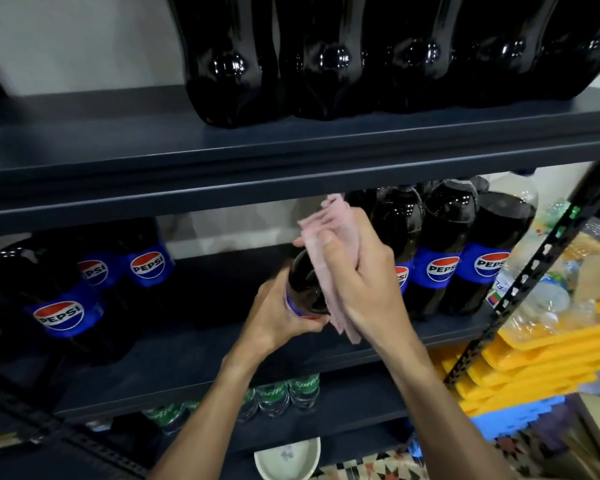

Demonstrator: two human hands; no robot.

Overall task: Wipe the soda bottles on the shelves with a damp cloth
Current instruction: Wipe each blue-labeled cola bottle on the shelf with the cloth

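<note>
My left hand (279,315) grips a dark Pepsi bottle (303,285) round its blue label, holding it tilted in front of the middle shelf (201,344). My right hand (357,271) grips a folded pink cloth (329,233) and wraps it over the bottle's upper part, hiding the neck and cap. Three Pepsi bottles (63,303) stand on the shelf to the left. Several more Pepsi bottles (440,258) stand to the right, behind my right hand.
Large dark bottles (326,64) fill the top shelf (222,157). Green Sprite bottles (284,393) sit on the lower shelf. A white bowl (288,459) lies on the floor below. Yellow trays (534,362) and clear bottles are stacked right of the perforated shelf post (520,282).
</note>
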